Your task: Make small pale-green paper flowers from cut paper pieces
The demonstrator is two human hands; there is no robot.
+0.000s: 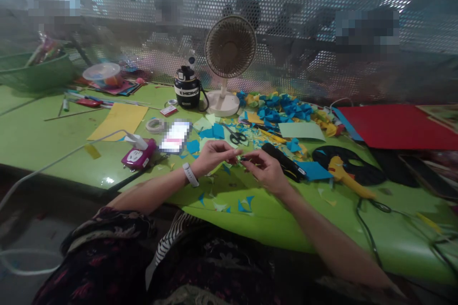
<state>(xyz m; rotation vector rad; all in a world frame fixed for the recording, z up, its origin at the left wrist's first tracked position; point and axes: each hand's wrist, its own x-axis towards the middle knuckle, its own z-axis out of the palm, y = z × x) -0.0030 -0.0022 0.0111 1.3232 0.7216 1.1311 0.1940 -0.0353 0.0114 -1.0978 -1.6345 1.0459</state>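
Note:
My left hand (pixel 216 156), with a white watch (pixel 191 175) on its wrist, pinches a small light green piece of paper (pixel 239 157) over the table's front part. My right hand (pixel 265 170) meets it from the other side, thumb and fingers closed around something small and dark that I cannot make out. Black-handled scissors (pixel 237 137) lie just beyond my hands. A long black object (pixel 284 162) rests behind my right hand, beside a blue sheet (pixel 314 170). Blue and pale paper scraps (pixel 245 204) are scattered below my hands.
A white fan (pixel 231 47) and a black jug (pixel 188 90) stand at the back. Folded blue and yellow paper (pixel 284 107) is heaped behind. Left are a phone (pixel 176 137), tape roll (pixel 156 125) and purple power socket (pixel 139 155); right, a yellow glue gun (pixel 348 178) and red sheets (pixel 397 126).

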